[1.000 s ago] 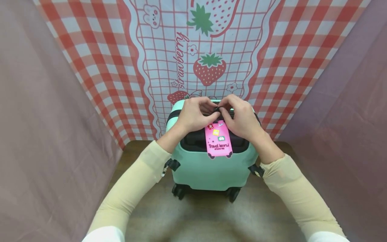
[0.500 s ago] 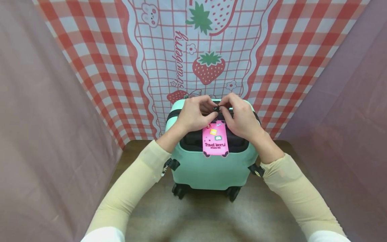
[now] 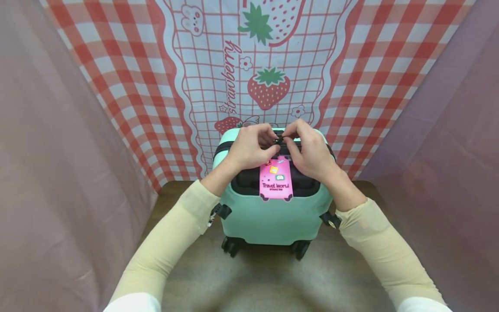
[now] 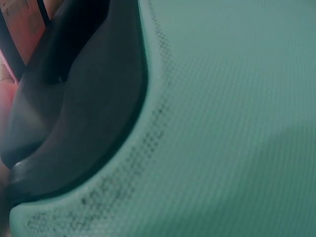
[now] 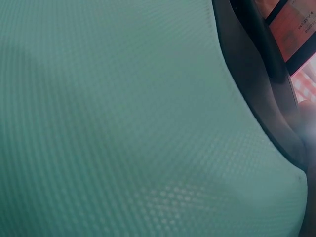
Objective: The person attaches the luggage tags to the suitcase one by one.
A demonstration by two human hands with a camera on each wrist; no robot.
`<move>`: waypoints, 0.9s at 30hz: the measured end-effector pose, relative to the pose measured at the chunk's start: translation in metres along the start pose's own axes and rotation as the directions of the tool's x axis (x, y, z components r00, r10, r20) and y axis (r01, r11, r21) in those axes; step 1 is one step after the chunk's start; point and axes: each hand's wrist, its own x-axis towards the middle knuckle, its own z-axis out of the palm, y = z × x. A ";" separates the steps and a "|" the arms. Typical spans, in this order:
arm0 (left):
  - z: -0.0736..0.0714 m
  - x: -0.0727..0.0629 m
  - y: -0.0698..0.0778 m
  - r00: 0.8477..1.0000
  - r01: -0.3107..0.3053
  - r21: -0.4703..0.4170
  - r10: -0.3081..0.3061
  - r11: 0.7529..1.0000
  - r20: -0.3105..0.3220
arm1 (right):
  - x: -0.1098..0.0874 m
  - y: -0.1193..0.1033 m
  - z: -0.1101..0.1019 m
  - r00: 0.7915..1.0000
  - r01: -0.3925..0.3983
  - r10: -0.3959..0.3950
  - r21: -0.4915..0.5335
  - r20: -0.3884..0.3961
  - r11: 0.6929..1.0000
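Note:
A mint-green suitcase stands upright on its black wheels. Against its black top panel hangs a pink luggage tag printed "Travel World". Above the tag, the thumb and fingers of my left hand pinch a thin black strap from the left. From the right, my right hand pinches the same strap, its fingertips close to the left ones. Mostly suitcase shell fills the left wrist view, with the tag's back at a corner. The right wrist view likewise shows the shell and the tag's back.
Under the suitcase is a brown wooden table. Behind it hangs a red-and-white checked cloth with strawberries. Pinkish curtains close off both sides. Black fittings stick out from the suitcase's sides.
The pink tag has shifted a little to the left and slightly up. Both hands keep their place at the strap, with only small fingertip movements.

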 end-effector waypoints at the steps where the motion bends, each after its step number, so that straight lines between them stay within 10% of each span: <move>1: -0.001 0.000 0.000 1.000 0.002 0.003 -0.002 1.000 0.005 | 0.000 0.000 0.000 1.000 0.006 -0.006 0.003 -0.003 1.000; 27: -0.013 0.002 -0.003 0.989 0.096 -0.027 -0.092 0.995 0.114 | 0.001 0.001 0.000 0.997 0.036 -0.030 0.082 -0.071 0.996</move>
